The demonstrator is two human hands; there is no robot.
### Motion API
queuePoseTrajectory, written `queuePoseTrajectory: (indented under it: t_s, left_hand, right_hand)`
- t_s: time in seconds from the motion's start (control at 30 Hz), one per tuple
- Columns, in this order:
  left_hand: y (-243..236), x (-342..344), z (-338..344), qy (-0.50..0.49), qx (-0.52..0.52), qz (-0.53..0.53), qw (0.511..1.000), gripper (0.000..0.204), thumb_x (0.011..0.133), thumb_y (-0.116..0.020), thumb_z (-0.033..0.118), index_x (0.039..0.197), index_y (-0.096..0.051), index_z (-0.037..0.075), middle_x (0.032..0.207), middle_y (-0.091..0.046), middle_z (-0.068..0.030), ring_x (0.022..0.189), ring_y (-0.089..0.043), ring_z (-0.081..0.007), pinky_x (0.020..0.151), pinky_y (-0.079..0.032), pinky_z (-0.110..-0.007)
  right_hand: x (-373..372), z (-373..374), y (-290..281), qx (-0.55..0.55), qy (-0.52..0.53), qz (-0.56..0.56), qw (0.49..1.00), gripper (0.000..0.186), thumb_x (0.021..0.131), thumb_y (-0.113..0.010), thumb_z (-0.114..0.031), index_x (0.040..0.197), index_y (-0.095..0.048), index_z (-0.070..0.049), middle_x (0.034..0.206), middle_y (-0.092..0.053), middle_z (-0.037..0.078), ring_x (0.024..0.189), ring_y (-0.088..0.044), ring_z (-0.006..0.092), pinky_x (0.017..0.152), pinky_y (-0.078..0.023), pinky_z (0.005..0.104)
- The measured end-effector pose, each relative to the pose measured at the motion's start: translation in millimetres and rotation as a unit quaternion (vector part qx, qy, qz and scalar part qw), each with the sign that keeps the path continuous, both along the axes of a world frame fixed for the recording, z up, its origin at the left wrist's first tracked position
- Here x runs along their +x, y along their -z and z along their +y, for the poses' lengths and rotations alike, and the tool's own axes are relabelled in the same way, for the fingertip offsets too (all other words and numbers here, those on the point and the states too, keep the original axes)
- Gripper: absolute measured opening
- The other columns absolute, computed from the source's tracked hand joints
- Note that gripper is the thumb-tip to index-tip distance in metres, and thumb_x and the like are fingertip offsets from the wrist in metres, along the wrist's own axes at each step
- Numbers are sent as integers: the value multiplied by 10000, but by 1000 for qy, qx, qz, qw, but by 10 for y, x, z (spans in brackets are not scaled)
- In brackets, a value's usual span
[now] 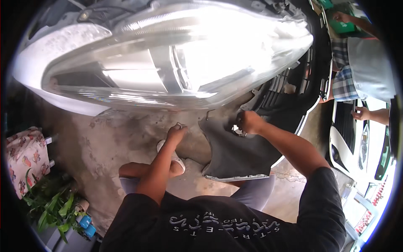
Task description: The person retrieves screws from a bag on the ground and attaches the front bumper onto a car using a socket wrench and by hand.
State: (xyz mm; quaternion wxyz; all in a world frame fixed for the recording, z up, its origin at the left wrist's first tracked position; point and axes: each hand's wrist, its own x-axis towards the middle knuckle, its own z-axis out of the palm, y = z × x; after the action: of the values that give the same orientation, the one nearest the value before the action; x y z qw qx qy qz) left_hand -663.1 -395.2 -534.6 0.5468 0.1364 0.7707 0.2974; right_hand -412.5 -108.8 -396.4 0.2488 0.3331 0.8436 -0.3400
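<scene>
A large clear car headlight (138,71) fills the upper part of the view. Below it on the right hangs a dark bumper cover (235,151), its inner side toward me and its lower end over my lap. My right hand (250,122) is closed on the bumper cover beside a small bright hole, with the fingertips partly hidden. My left hand (177,133) is held low under the headlight, apart from the bumper. Its fingers are curled in a pinch, and whatever they hold is too small to make out.
A white fender (67,42) borders the headlight at left. Potted plants (52,208) and a flower-patterned cloth (27,157) stand at the left. At right are another person's checked shorts (344,84) and hand (362,113), near a white car (352,143). Concrete floor (113,147) lies below.
</scene>
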Motion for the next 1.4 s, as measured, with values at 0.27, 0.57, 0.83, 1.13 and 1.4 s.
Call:
queuePoseTrajectory:
  t_s: [0.27, 0.57, 0.83, 1.13, 1.4]
  left_hand:
    - [1399, 436, 626, -59, 24, -188, 980, 636, 936, -713, 510, 1368, -671, 46, 1384, -666, -191, 1303, -587, -313, 1131, -390, -444]
    - [1940, 518, 789, -62, 87, -239, 965, 567, 954, -711, 479, 1173, -745, -42, 1123, -769, -144, 1052, -692, -249, 965, -487, -391]
    - [2140, 572, 796, -102, 91, -319, 938, 478, 972, -706, 480, 1101, -751, 22, 998, -733, -53, 855, -638, -158, 728, -472, -337]
    - [2244, 573, 937, -62, 58, -307, 948, 534, 945, -750, 505, 1138, -736, 8, 1086, -751, -111, 950, -688, -228, 862, -523, -372]
    - [2205, 577, 933, -55, 57, -295, 952, 519, 951, -743, 494, 1156, -733, 17, 1103, -752, -108, 975, -684, -224, 868, -505, -374]
  right_hand:
    - [-469, -642, 1694, -118, 101, -30, 987, 144, 848, -723, -150, 932, -763, -40, 847, -789, 126, 689, -780, 219, 730, -627, 353]
    - [-712, -1001, 2217, 113, -21, -22, 993, 246, 904, -643, -208, 1103, -766, -132, 959, -767, 210, 940, -742, 421, 861, -586, 531]
    - [-797, -1117, 2180, 123, 0, -50, 991, 413, 973, -583, -237, 1370, -655, -149, 1089, -750, 256, 1000, -740, 433, 881, -585, 530]
    - [-604, -1172, 2302, 119, -6, -40, 992, 341, 967, -594, -284, 1211, -685, -64, 1054, -756, 247, 994, -742, 426, 903, -578, 524]
    - [-629, -1280, 2479, 115, 154, 29, 981, 402, 961, -603, -335, 1211, -696, -34, 1045, -733, 303, 1005, -711, 482, 922, -555, 544]
